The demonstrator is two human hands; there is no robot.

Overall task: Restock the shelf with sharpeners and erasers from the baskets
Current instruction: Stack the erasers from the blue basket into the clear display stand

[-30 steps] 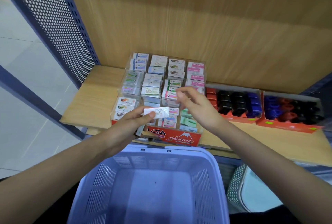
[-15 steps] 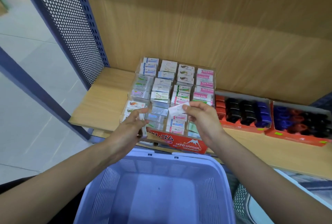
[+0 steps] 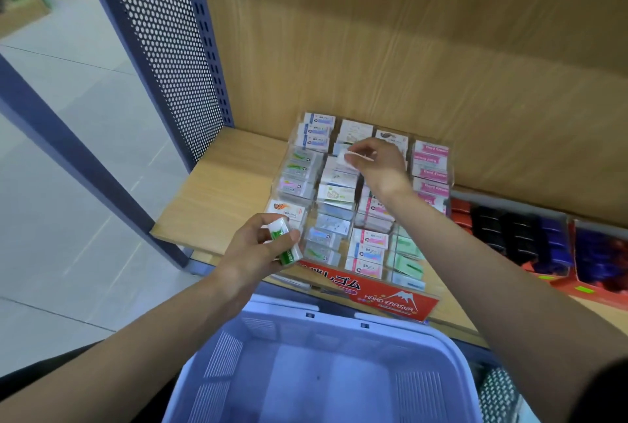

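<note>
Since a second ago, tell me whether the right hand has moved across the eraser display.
Yes. The right hand went from the middle rows of the eraser display to its back rows, toward the back wall, pinching a white eraser.

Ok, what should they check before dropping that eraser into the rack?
1. Grip: the right hand pinches the white eraser: ok.
2. Place: the white eraser is over a back compartment of the display rack: ok.
3. Room in that compartment: cannot tell, the hand covers it.
4. Label matches the erasers there: cannot tell, blurred.
5. Next one ready: the left hand holds the green eraser: ok.
</note>
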